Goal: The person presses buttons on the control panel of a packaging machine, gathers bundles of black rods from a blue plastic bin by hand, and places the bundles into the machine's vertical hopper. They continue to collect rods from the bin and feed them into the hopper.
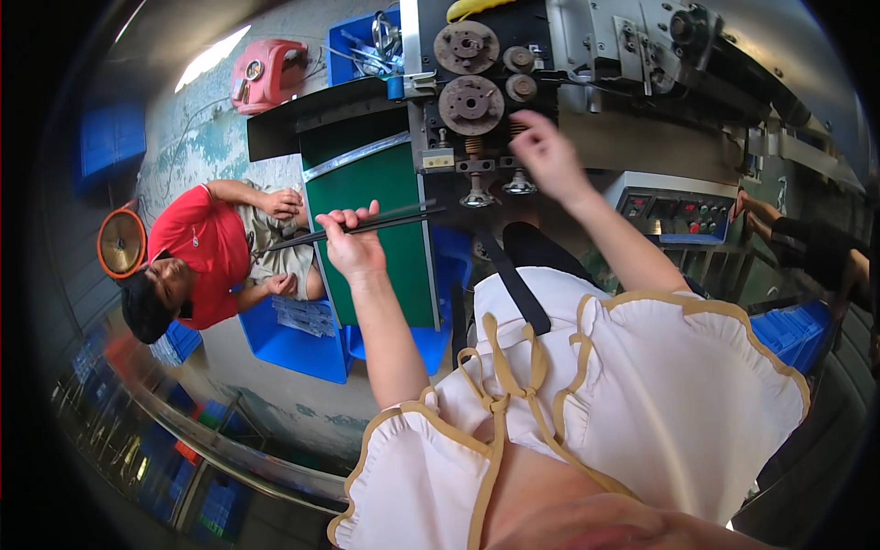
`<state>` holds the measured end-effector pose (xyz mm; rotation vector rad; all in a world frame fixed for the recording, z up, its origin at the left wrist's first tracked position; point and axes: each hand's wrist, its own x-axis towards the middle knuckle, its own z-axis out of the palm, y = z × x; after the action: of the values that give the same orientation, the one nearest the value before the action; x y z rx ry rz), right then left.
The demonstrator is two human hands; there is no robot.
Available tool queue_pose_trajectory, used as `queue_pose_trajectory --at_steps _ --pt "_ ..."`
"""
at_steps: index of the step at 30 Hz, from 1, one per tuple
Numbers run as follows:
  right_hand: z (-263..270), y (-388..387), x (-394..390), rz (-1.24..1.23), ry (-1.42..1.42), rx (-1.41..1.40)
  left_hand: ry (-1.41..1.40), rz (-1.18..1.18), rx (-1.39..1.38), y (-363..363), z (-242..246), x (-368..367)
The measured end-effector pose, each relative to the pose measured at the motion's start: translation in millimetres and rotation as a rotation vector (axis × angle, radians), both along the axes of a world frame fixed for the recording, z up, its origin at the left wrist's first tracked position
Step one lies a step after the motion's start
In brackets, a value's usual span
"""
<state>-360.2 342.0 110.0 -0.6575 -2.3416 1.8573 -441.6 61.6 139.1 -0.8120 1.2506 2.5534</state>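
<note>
My left hand (356, 240) is closed around long, thin dark rods (405, 214), which reach across the green work surface (375, 268) towards the handwheels. Up by the machine's rollers, my right hand (546, 152) is blurred, its fingers curled near a coil spring; whether it holds anything is unclear. Two large round metal rollers (470, 104) and two smaller ones (521, 88) are mounted on the dark machine plate. Below them are two shiny handwheels (478, 199). A yellow object (474, 8) lies at the top of the plate.
A seated person in a red shirt (199, 254) is beyond the green surface, at left. Blue bins (295, 354) stand underneath. A control box (677, 206) with knobs is at right, with another person's hands beside it. A pink stool (268, 75) stands at upper left.
</note>
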Motion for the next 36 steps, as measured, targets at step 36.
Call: queue_pose_trajectory --at_steps 36 --pt "-52.4 100.9 4.3 -0.322 -0.165 0.354 -0.259 -0.261 -0.277 64.6 -59.4 -75.5"
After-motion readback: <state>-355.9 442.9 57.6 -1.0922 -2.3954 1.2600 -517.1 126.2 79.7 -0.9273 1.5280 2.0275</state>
